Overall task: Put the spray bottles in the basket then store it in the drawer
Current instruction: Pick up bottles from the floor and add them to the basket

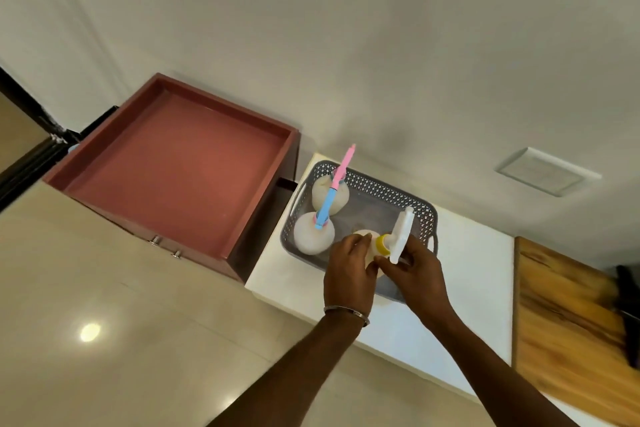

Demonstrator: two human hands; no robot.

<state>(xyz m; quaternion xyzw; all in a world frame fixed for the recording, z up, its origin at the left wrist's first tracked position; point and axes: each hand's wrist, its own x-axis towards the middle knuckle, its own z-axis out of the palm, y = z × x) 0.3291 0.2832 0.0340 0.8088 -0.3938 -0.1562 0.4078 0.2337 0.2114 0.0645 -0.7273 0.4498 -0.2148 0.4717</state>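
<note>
A grey perforated basket (pixel 388 189) sits on a white countertop (pixel 474 274). Inside it stand a white spray bottle with a pink nozzle (pixel 337 196) at the far left and one with a blue nozzle (pixel 310 236) nearer. A third bottle, with a yellow collar and white trigger head (pixel 398 236), is at the basket's near side. My left hand (pixel 348 270) grips its body and my right hand (pixel 417 274) holds it just below the trigger. The red-brown drawer (pixel 173 163) is pulled open on the left, and nothing lies in it.
A wooden board (pixel 568 322) lies on the counter at the right, with a dark object (pixel 630 302) at its far edge. A beige tiled floor (pixel 104 322) spreads below. A white wall plate (pixel 547 172) sits on the wall behind.
</note>
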